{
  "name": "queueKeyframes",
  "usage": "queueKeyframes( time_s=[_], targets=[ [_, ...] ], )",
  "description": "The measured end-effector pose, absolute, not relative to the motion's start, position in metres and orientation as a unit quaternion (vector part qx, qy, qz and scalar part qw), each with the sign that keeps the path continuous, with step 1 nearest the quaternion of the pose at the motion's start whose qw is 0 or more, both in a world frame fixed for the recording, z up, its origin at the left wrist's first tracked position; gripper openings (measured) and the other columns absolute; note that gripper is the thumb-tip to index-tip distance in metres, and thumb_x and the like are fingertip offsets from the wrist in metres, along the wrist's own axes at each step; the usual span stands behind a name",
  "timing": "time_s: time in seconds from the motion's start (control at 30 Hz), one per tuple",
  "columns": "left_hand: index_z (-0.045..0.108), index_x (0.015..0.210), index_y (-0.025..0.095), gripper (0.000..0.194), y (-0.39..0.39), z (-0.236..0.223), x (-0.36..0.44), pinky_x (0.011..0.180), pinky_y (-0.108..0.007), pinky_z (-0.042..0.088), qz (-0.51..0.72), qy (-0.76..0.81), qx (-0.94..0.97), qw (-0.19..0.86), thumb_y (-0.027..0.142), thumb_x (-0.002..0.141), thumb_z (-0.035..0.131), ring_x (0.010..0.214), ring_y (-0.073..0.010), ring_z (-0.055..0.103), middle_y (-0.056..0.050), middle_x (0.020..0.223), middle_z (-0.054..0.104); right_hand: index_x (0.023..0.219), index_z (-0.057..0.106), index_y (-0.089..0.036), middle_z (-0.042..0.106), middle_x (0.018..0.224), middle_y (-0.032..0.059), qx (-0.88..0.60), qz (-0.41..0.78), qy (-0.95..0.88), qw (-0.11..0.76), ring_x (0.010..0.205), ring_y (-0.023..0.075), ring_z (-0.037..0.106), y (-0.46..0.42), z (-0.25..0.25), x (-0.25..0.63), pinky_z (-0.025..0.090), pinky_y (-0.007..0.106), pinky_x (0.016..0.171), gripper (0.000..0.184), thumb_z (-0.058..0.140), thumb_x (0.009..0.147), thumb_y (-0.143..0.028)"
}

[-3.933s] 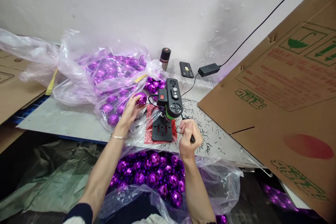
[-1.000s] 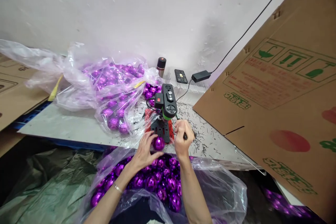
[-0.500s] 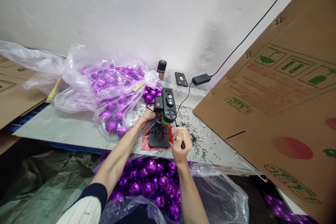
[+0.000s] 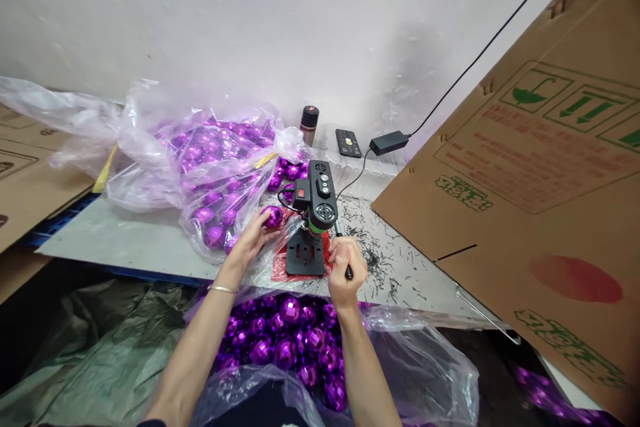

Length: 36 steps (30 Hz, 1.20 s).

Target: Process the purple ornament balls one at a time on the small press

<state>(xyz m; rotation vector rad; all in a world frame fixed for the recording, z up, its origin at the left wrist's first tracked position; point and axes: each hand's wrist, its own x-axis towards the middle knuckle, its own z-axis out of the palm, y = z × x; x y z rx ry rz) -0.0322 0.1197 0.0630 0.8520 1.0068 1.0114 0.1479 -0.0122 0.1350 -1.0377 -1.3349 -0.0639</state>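
Note:
My left hand (image 4: 249,241) is closed on a shiny purple faceted ball (image 4: 273,216), just left of a small black bench drill press (image 4: 323,193). My right hand (image 4: 346,268) is wrapped round the press's lever handle (image 4: 349,273), whose black end shows below the fist. The press has a red switch and a slotted black base plate (image 4: 305,257) on red plastic (image 4: 280,270). More purple balls (image 4: 287,347) fill an open clear bag (image 4: 425,360) below the table edge, between my forearms.
A tied clear bag (image 4: 150,180) of purple balls lies at the left. A dark-capped bottle (image 4: 309,123), a phone (image 4: 349,143) and a power adapter (image 4: 389,143) sit by the wall. Black scraps (image 4: 380,253) litter the table. A large cardboard box (image 4: 500,213) leans in from the right.
My left hand has come out from beside the press toward the left, and the purple ball in its fingers now shows. My right hand stays on the lever.

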Motion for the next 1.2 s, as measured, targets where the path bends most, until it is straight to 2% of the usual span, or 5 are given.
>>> queueKeyframes(
  time_s=[0.2,0.37,0.6,0.83,1.2],
  targets=[
    [0.071,0.104,0.02,0.027,0.073,0.059,-0.043,0.073,-0.039,0.066,0.429,0.381,0.306,0.76,0.041,0.087,0.074,0.094,-0.0281,0.077,-0.013,0.107,0.079,0.067,0.047,-0.022,0.054,0.068,-0.0015,-0.454,-0.021,-0.589,0.669,0.066,0.0132,0.055,-0.01,0.143,0.147,0.043,0.029,0.062,0.036,0.044,0.102,-0.013],
    [0.068,0.115,0.02,0.046,0.06,0.053,-0.021,0.061,-0.026,0.059,0.431,0.412,0.305,0.743,0.036,0.076,0.087,0.068,-0.0156,0.072,-0.005,0.092,0.077,0.067,0.047,-0.023,0.053,0.066,-0.001,-0.464,-0.021,-0.593,0.658,0.064,0.0134,0.055,-0.009,0.15,0.15,0.044,0.03,0.06,0.037,0.043,0.103,-0.017],
    [0.063,0.125,0.02,0.061,0.064,0.032,0.013,0.096,-0.041,0.058,0.451,0.481,0.519,0.544,0.041,0.074,0.088,0.103,-0.026,0.074,-0.009,0.112,0.077,0.068,0.043,-0.023,0.049,0.064,-0.0023,-0.465,-0.011,-0.596,0.655,0.063,0.0119,0.051,-0.006,0.157,0.152,0.042,0.028,0.061,0.037,0.043,0.104,-0.018],
    [0.064,0.128,0.02,0.056,0.064,0.027,0.016,0.101,-0.049,0.057,0.391,0.456,0.738,0.308,0.038,0.079,0.084,0.114,-0.0332,0.071,-0.012,0.122,0.074,0.069,0.046,-0.023,0.052,0.067,-0.0012,-0.46,-0.02,-0.603,0.651,0.065,0.0127,0.054,-0.007,0.154,0.153,0.044,0.029,0.062,0.035,0.043,0.103,-0.015],
    [0.062,0.133,0.021,0.056,0.06,0.001,0.03,0.105,-0.048,0.052,0.442,0.425,0.749,0.25,0.043,0.085,0.081,0.12,-0.0315,0.068,-0.012,0.128,0.073,0.073,0.049,-0.023,0.055,0.07,-0.0009,-0.459,-0.04,-0.619,0.636,0.066,0.0131,0.056,-0.012,0.146,0.154,0.045,0.029,0.061,0.031,0.043,0.101,-0.011]
  ],
)
